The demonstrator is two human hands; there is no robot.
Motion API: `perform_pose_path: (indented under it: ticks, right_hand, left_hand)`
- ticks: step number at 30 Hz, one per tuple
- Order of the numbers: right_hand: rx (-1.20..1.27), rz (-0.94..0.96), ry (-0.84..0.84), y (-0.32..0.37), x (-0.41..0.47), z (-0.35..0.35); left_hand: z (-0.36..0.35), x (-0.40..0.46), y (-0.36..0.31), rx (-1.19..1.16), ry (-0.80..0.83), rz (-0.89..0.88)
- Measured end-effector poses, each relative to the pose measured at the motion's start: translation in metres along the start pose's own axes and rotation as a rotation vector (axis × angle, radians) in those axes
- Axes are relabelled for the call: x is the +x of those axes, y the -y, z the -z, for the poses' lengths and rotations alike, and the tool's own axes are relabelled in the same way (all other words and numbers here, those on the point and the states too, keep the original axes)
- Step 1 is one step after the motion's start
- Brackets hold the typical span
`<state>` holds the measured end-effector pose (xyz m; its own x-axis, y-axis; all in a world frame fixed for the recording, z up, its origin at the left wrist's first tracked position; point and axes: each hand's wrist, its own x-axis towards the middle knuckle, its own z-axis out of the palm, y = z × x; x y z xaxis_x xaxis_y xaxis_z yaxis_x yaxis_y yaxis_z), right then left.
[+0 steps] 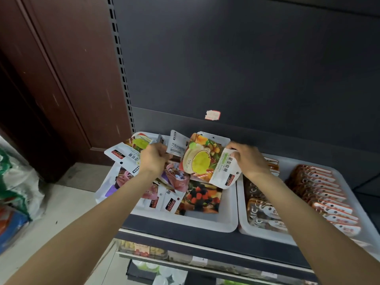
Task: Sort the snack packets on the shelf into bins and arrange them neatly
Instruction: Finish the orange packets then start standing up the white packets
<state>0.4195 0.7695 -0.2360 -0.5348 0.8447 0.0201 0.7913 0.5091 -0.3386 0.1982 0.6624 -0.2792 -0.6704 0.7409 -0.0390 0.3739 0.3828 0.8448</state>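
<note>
A white bin (216, 223) on the shelf holds a loose heap of snack packets. My right hand (247, 159) grips the edge of a yellow-fruit packet (202, 161), tilted above the heap. My left hand (153, 159) is curled around the tops of packets at the bin's back left, among them another yellow-fruit packet (128, 152) and a grey-white one (176, 146). Purple packets (176, 177) and a berry packet (200, 197) lie underneath.
A second white bin (257, 231) to the right holds neat rows of brown and orange packets (320, 192). The dark shelf back panel (236, 68) rises behind. A lower shelf (185, 256) carries more goods. Bags (16, 182) sit on the floor at left.
</note>
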Motion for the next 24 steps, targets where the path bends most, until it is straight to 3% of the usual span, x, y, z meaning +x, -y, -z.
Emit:
perform_pose_path:
  ticks: [3, 6, 10, 12, 15, 19, 24]
  right_hand:
    - [-0.100, 0.088, 0.032, 0.013, -0.002, 0.012]
    - [-0.155, 0.140, 0.175, 0.034, 0.000, 0.014]
    - [-0.063, 0.125, 0.294, 0.052, 0.006, -0.017]
    - [-0.036, 0.133, 0.254, 0.052, 0.007, -0.033]
    - [0.088, -0.002, 0.112, 0.039, 0.012, -0.036]
    - [-0.013, -0.080, 0.110, 0.016, 0.011, -0.034]
    - [-0.159, 0.091, 0.167, 0.027, 0.011, -0.042]
  left_hand:
    - [0.011, 0.004, 0.003, 0.101, -0.067, -0.068]
    - [0.015, 0.005, 0.003, 0.163, -0.067, -0.094]
    - [0.012, 0.003, 0.001, 0.215, -0.005, -0.091]
    - [0.010, 0.001, 0.005, 0.215, 0.010, -0.096]
    - [0.011, 0.002, 0.009, 0.215, 0.018, -0.138]
    - [0.014, 0.003, 0.012, 0.175, 0.035, -0.165]
    - [0.015, 0.005, 0.010, 0.125, 0.059, -0.151]
